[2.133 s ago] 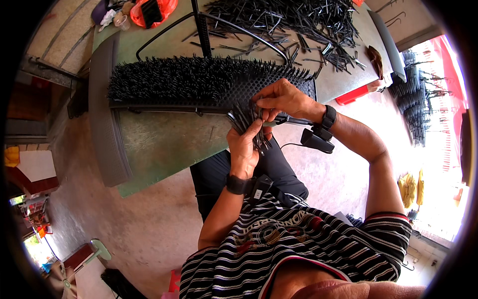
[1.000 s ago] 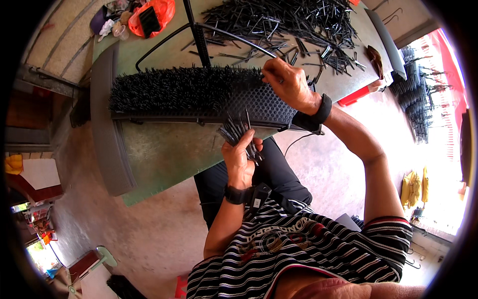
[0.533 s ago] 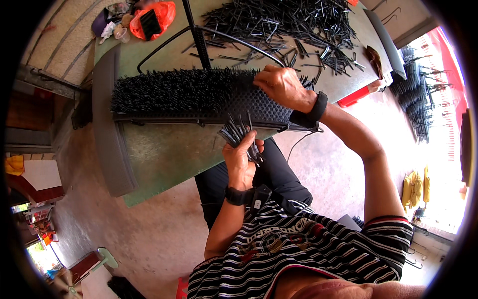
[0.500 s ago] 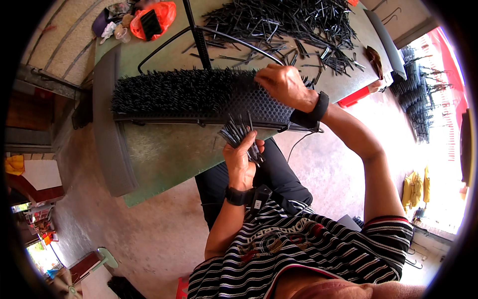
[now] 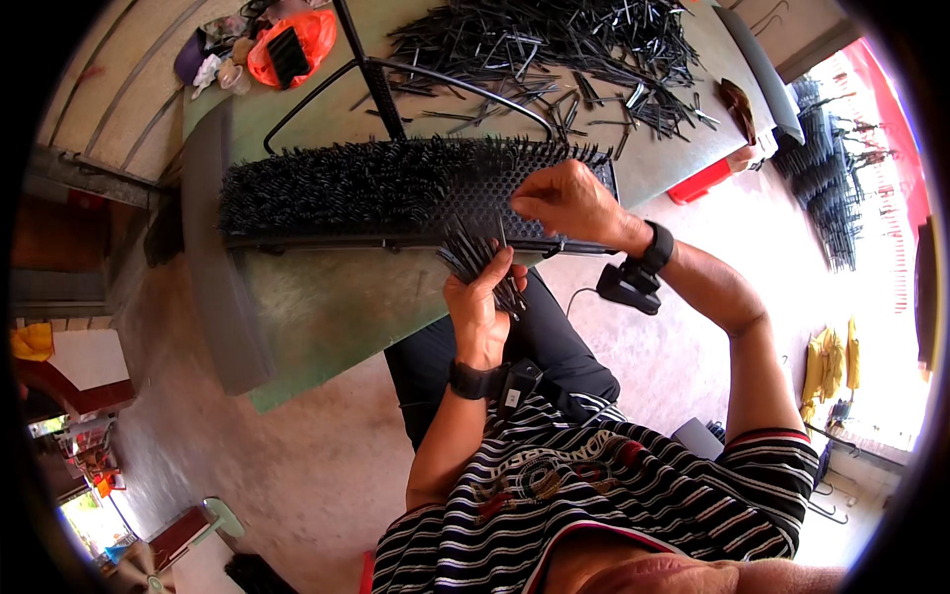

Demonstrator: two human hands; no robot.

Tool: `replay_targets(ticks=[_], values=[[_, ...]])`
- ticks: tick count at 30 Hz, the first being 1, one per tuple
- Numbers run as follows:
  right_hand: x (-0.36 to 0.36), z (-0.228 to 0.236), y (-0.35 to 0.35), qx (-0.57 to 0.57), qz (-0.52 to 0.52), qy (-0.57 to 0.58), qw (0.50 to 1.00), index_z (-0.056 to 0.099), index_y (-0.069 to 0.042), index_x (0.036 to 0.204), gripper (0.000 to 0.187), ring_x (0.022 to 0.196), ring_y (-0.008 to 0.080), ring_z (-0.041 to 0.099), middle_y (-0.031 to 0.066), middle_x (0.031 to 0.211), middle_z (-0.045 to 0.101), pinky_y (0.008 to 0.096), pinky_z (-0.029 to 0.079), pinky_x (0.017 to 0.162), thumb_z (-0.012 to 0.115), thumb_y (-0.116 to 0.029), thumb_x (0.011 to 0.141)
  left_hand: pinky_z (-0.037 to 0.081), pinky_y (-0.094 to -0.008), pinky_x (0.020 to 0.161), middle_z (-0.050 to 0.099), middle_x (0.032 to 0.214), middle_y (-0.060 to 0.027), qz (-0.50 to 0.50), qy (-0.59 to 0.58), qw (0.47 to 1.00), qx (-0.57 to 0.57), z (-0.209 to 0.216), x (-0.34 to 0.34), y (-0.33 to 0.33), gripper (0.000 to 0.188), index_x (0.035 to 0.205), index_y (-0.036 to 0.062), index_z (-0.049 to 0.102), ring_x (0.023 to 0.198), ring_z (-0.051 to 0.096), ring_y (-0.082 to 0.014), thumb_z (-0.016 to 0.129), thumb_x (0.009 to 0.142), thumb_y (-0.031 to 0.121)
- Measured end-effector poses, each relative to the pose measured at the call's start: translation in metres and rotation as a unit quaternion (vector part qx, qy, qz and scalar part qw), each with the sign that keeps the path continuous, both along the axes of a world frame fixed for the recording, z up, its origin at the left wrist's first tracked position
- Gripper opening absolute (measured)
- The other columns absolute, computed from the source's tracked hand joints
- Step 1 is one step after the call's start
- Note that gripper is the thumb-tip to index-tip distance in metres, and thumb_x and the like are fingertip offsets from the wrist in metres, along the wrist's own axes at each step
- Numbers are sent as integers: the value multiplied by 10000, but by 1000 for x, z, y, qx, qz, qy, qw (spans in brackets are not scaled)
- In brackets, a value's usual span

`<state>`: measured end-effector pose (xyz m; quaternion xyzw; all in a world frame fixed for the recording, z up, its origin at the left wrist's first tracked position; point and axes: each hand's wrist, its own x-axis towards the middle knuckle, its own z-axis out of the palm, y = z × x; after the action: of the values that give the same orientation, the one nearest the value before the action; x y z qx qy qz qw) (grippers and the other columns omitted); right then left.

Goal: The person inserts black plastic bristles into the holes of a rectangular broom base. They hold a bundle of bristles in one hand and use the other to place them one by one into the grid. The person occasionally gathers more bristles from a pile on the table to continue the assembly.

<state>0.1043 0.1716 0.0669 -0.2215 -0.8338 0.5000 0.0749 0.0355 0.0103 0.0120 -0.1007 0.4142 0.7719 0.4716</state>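
Note:
A bundle of thin black strips (image 5: pixel 463 247) fans out of my left hand (image 5: pixel 479 309), which is closed around it just in front of the long black panel's near edge. The panel's left part is densely packed with upright black bristles (image 5: pixel 327 193). Toward the right its honeycomb-like perforated surface (image 5: pixel 490 193) lies bare. Over that bare part, my right hand (image 5: pixel 566 203) is closed with thumb and fingertips together; whatever they may hold is too small to make out.
A large heap of loose black strips (image 5: pixel 554 49) covers the far side of the green table (image 5: pixel 317 342). Black metal bars (image 5: pixel 381 89) rise behind the panel. At the far left lies an orange-red plastic bag (image 5: pixel 317 38) with a dark flat object (image 5: pixel 287 57) on it.
My right hand has drawn back from the panel's bristle edge, toward me and closer to the bundle. The left hand keeps its grip, almost unmoved.

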Motion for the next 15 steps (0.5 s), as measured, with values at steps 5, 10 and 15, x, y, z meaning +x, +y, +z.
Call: replay_targets(ticks=[5,10,15], values=[[19,6,-13,292,219,195,910,642,-14,939,188,668,189,639,107,867,630,295,516,510,677,-33,755,500,-311,523,633,784,-56,-3,-10,999,35,-7,0,8,181,884,29,616,639,625,-181,711,739,-24],[30,-18,-22,461,313,215,802,611,22,919,277,749,203,614,141,964,557,288,520,524,656,-57,658,529,-330,568,642,818,-69,0,-27,999,44,-8,-1,15,157,892,8,623,688,634,-184,690,756,-32],[31,-23,-15,507,327,246,759,600,54,913,273,759,214,605,177,1018,547,285,529,546,664,-56,671,540,-343,561,655,856,-94,10,-25,998,60,-23,0,14,149,903,0,626,717,645,-199,679,766,-27]])
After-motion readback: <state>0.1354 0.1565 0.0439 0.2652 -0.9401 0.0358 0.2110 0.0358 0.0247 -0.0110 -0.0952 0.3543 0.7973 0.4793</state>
